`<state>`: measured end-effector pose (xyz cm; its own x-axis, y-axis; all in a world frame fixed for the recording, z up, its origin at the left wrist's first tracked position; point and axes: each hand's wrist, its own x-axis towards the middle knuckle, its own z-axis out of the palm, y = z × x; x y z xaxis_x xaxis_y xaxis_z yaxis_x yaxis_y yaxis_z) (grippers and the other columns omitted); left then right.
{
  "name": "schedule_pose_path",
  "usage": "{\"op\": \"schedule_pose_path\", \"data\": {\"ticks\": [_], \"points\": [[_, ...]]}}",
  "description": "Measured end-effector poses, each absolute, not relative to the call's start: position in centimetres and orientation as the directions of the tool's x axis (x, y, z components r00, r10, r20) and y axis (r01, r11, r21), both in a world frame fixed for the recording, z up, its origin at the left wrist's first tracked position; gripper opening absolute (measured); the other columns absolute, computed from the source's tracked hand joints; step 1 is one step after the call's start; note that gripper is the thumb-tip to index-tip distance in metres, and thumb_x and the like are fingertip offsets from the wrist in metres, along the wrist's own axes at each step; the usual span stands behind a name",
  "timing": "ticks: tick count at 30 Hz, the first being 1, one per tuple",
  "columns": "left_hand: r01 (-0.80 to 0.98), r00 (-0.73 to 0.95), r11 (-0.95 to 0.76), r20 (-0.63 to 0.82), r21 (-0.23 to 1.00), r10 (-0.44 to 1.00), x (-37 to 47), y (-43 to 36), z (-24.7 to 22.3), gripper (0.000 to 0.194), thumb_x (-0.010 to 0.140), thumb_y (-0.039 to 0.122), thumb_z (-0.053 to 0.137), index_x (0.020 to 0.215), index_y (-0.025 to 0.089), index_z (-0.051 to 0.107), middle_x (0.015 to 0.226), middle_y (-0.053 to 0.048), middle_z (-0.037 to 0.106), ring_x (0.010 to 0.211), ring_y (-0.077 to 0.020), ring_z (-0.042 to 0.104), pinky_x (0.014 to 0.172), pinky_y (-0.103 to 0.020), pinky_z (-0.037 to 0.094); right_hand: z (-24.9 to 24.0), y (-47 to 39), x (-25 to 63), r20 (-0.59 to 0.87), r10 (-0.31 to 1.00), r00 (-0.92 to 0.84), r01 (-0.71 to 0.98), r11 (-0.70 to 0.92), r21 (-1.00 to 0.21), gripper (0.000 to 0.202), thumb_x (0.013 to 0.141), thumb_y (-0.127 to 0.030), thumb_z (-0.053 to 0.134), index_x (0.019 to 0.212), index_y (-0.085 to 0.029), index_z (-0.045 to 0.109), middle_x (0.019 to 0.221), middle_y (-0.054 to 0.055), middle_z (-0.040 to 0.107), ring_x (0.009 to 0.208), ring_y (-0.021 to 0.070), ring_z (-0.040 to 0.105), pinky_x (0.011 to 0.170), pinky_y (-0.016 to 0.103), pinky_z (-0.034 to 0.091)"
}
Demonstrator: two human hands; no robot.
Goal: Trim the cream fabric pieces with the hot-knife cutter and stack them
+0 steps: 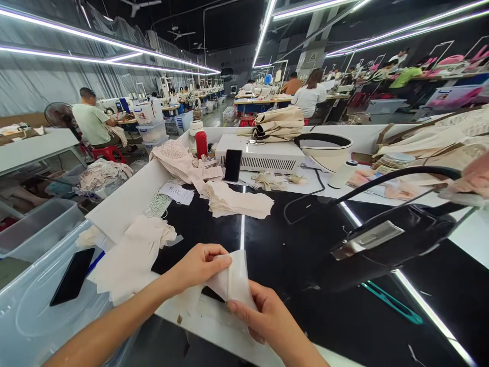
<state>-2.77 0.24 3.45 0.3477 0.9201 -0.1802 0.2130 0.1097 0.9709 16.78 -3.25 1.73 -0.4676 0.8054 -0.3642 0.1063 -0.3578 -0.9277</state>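
Observation:
Near the front edge of the black work surface (290, 239), a whitish, partly see-through piece (239, 278) with a pale strip along it is held between both hands. My left hand (202, 265) pinches its upper left side with thumb and fingers. Lower down, my right hand (260, 311) grips the right side, thumb in front and fingers partly behind. Stacked cream fabric pieces (240, 200) lie beyond the hands. More cream fabric (132, 252) is spread to the left of my left hand.
A black machine with a metal plate (389, 244) stands at right, a teal tool (393, 302) beside it. Phones (233, 165) (72, 278), a red thread cone (200, 145) and a white box (260, 153) are around. People sit at machines farther back.

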Motion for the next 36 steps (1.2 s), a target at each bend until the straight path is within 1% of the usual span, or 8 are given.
{"op": "schedule_pose_path", "data": {"ticks": [8,12,17,24,28,32,34,36], "points": [[0.18,0.325,0.034,-0.092,0.983,0.941,-1.1,1.5,1.8,0.034,0.09,0.048,0.063,0.082,0.016,0.066,0.076,0.001,0.058,0.07,-0.013,0.048,0.065,-0.024,0.036,-0.2,-2.6,18.3,-0.363,0.822,-0.438,0.298,-0.248,-0.922,0.045,0.077,-0.063,0.068,0.071,-0.02,0.056,0.056,-0.006,0.034,0.052,0.0099,0.027,0.048,0.026,0.021],[0.179,0.346,0.011,-0.074,0.984,0.935,0.1,2.6,1.0,0.036,0.089,0.052,0.063,0.082,0.016,0.066,0.075,0.001,0.057,0.07,-0.0135,0.048,0.066,-0.025,0.037,0.5,-2.8,19.3,-0.318,0.849,-0.423,0.372,-0.157,-0.915,0.042,0.08,-0.055,0.063,0.063,-0.02,0.046,0.06,-0.004,0.036,0.058,0.0114,0.03,0.053,0.026,0.023],[0.201,0.341,-0.016,-0.055,0.979,0.939,0.8,3.8,0.9,0.039,0.09,0.054,0.058,0.086,0.016,0.065,0.076,0.001,0.057,0.071,-0.0143,0.049,0.066,-0.025,0.039,1.1,-3.5,20.4,-0.271,0.87,-0.412,0.371,-0.111,-0.922,0.034,0.082,-0.046,0.059,0.063,-0.02,0.05,0.06,-0.004,0.037,0.061,0.0128,0.032,0.056,0.026,0.026],[0.347,0.409,-0.102,-0.052,0.932,0.911,0.9,4.0,-0.1,0.038,0.095,0.051,0.053,0.091,0.016,0.067,0.075,0.0,0.06,0.066,-0.0137,0.052,0.059,-0.023,0.038,1.0,-3.8,22.3,-0.356,0.85,-0.389,0.447,-0.164,-0.879,0.043,0.085,-0.058,0.054,0.064,-0.022,0.047,0.058,-0.005,0.034,0.053,0.0112,0.029,0.051,0.027,0.024],[0.485,0.407,-0.225,0.01,0.845,0.914,1.0,3.8,0.1,0.027,0.099,0.039,0.052,0.096,0.019,0.07,0.085,-0.001,0.066,0.076,-0.0175,0.059,0.069,-0.027,0.047,0.7,-4.5,24.0,-0.376,0.861,-0.344,0.549,-0.141,-0.824,0.034,0.087,-0.054,0.057,0.074,-0.023,0.061,0.058,-0.005,0.048,0.049,0.013,0.044,0.049,0.025,0.033],[0.585,0.398,-0.38,0.155,0.716,0.904,1.4,3.1,0.7,0.021,0.101,0.026,0.05,0.108,0.021,0.069,0.109,-0.006,0.067,0.105,-0.0239,0.06,0.099,-0.039,0.046,0.9,-5.2,26.8,-0.186,0.965,-0.184,0.726,0.005,-0.688,0.03,0.087,-0.052,0.061,0.102,-0.03,0.073,0.075,0.0,0.071,0.058,0.0195,0.064,0.053,0.028,0.044],[0.597,0.464,-0.483,0.215,0.64,0.859,1.8,2.4,0.5,0.02,0.103,0.024,0.049,0.106,0.02,0.069,0.107,-0.007,0.067,0.106,-0.0239,0.06,0.101,-0.04,0.047,1.3,-4.9,28.3,-0.068,0.994,-0.089,0.773,0.026,-0.634,0.037,0.086,-0.058,0.06,0.108,-0.031,0.073,0.088,0.004,0.077,0.066,0.0232,0.071,0.056,0.03,0.05],[0.604,0.572,-0.633,0.289,0.484,0.768,2.3,1.6,-0.1,0.021,0.105,0.022,0.047,0.104,0.019,0.068,0.103,-0.007,0.068,0.1,-0.0226,0.062,0.093,-0.038,0.051,2.0,-4.1,29.8,0.018,1.0,-0.001,0.791,0.012,-0.612,0.048,0.082,-0.067,0.061,0.109,-0.03,0.073,0.092,0.007,0.078,0.068,0.0257,0.073,0.058,0.033,0.054]]}}
